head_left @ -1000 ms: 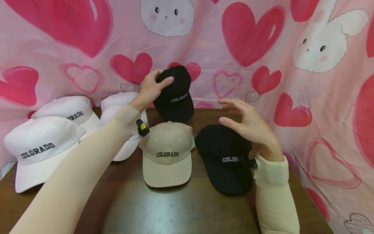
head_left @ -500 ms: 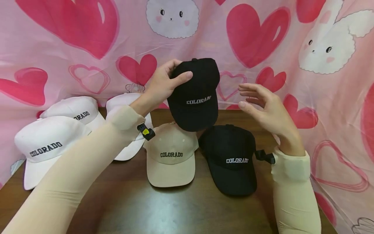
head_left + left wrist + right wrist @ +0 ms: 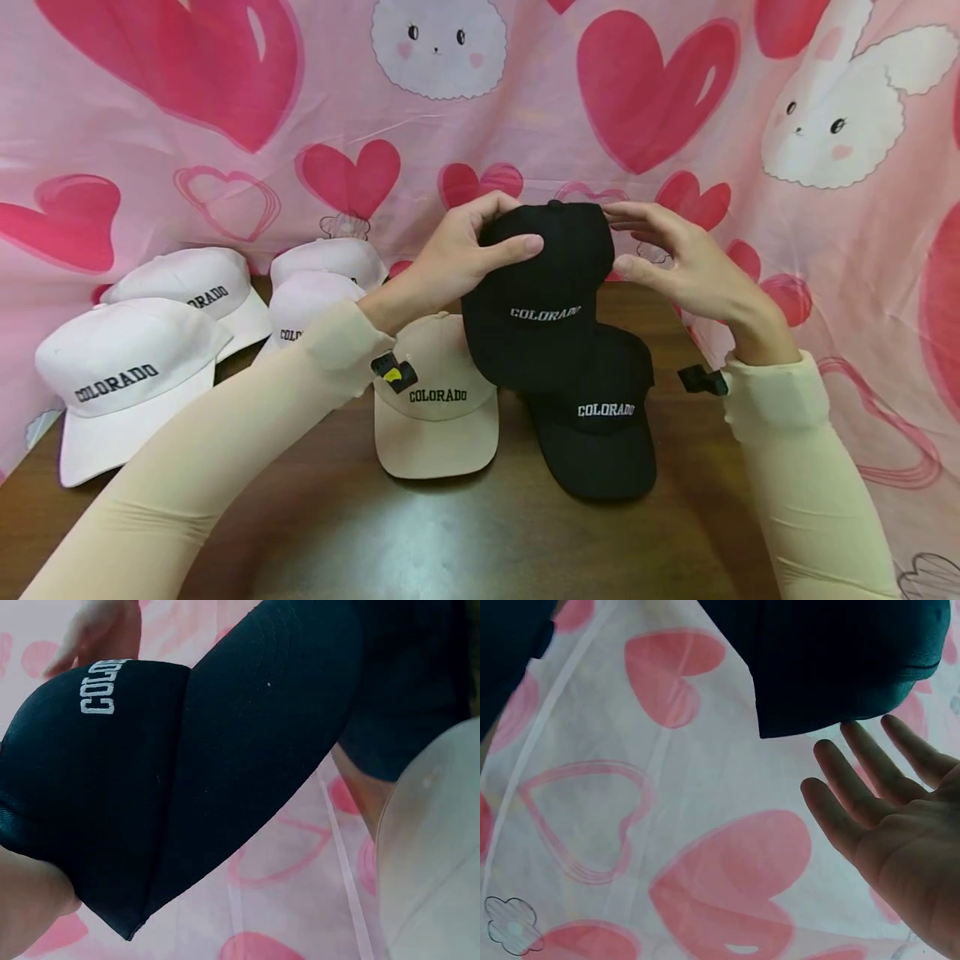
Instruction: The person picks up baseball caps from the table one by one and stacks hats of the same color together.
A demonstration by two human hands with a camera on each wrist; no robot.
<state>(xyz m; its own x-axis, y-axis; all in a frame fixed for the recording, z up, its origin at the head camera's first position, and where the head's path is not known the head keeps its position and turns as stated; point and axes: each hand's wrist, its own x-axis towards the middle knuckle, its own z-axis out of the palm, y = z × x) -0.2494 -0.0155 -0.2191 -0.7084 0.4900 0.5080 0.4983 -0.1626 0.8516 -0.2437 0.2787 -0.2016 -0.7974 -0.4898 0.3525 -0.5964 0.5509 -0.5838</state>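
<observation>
Held black cap [image 3: 551, 279] lower; right fingers [image 3: 879, 766] perhaps touching.

Black cap [image 3: 546, 287], gripped aloft by left hand [image 3: 476, 250]; right hand [image 3: 686, 262] beside it. On bench [image 3: 420, 546]: beige cap [image 3: 437, 425], second black cap [image 3: 603, 446], four white caps [image 3: 127, 362]. Behind: printed cloth [image 3: 536, 108].

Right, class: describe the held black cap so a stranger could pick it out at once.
Beyond the brown table hangs a pink heart-patterned cloth. In front of it, the left hand grips a raised black cap lettered COLORADO. Unlike the lower black cap on the table, this one is held up.
</observation>
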